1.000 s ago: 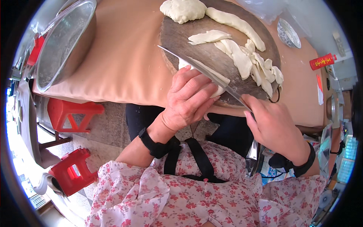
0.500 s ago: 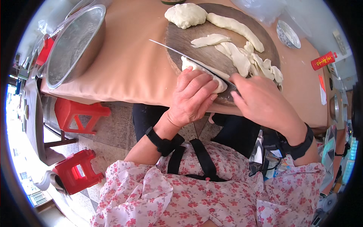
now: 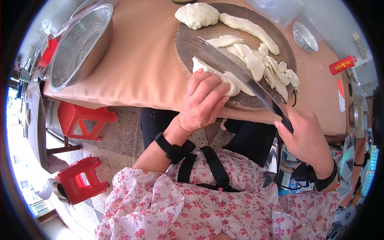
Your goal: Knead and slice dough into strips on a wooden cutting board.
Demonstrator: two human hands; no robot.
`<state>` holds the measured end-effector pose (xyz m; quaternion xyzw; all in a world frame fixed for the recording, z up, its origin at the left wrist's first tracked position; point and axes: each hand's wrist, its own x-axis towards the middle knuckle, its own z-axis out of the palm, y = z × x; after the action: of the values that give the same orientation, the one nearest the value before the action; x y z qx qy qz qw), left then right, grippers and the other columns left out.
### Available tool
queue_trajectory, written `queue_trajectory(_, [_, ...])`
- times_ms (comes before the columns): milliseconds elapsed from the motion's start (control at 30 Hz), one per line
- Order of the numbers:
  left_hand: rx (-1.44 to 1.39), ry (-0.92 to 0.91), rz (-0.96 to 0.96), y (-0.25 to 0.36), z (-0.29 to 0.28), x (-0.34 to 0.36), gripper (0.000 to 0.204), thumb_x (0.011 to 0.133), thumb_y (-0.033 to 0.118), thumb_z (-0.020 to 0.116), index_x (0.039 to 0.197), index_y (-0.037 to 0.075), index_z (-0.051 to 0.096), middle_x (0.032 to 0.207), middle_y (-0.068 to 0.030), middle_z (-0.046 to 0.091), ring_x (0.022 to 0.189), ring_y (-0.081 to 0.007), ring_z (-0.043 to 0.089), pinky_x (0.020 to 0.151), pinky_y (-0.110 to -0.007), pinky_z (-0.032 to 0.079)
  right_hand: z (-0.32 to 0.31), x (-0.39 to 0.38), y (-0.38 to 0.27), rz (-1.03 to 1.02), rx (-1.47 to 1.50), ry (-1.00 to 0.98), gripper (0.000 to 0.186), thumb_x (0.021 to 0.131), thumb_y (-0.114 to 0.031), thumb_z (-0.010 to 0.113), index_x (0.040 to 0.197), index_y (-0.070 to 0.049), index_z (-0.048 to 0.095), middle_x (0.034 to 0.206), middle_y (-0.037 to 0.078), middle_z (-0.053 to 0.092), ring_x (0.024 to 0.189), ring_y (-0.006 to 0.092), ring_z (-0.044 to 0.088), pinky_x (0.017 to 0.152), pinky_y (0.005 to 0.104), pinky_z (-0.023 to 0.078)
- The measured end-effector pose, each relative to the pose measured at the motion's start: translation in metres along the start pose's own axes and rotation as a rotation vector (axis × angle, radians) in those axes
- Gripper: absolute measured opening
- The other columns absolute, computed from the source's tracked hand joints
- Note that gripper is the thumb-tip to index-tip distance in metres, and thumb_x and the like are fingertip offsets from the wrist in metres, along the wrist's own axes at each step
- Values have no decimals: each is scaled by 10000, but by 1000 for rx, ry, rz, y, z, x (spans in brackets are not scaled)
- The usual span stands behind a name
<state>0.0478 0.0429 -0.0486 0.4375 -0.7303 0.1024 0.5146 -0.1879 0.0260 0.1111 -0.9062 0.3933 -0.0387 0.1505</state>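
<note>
My left hand (image 3: 206,98) is closed over a piece of white dough (image 3: 233,89) at the near left edge of a round wooden board (image 3: 186,44). In my right hand (image 3: 304,136) is a long knife (image 3: 250,82), gripped by its dark handle. Its blade slants over the board toward the far left, to the right of the held dough. A thin strip of dough (image 3: 239,83) lies between that piece and the blade. Beyond the knife are several flat cut dough slices (image 3: 254,64), a dough roll (image 3: 250,29) and a large dough lump (image 3: 197,16).
A big metal basin (image 3: 80,48) stands at the left of the cloth-covered table (image 3: 140,68). To the right are a patterned bowl (image 3: 305,37), a red bottle (image 3: 343,65) and a clear plastic bag (image 3: 276,10). Red stools (image 3: 82,180) stand on the floor at the left.
My right hand has drawn the knife back to the right, away from the held dough. A strip of dough now shows beside that piece. My left hand stays nearly in place.
</note>
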Motion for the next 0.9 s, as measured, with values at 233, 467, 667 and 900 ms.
queue_trajectory(233, [12,-4,2,0,-1,0,348,711,63,737,1049,32,661,1068,-112,586,1010,-310,577,982,-493,423,1,-15,0,7,-35,-100,235,864,-141,643,1045,-8,572,781,187,621,685,400,617,599,485,464])
queue_trajectory(467, [-8,-2,-16,1,0,0,315,718,62,728,1026,39,666,1067,-104,598,1013,-294,586,1003,-482,411,12,-16,1,-58,-48,-51,200,875,-130,624,1025,-17,556,766,160,629,664,362,632,576,460,475])
queue_trajectory(667, [-4,-7,-11,1,-1,1,296,714,57,714,1005,35,663,1061,-103,614,1006,-294,590,987,-470,419,7,-7,-8,10,-30,-194,276,878,-92,616,1125,20,565,869,225,650,753,406,631,661,487,477])
queue_trajectory(900, [-36,3,-25,0,-3,3,269,691,58,706,954,26,660,1037,-104,611,987,-309,581,931,-461,450,9,14,-13,-23,-112,-236,283,885,-105,601,1135,16,545,800,219,634,742,415,621,655,500,469])
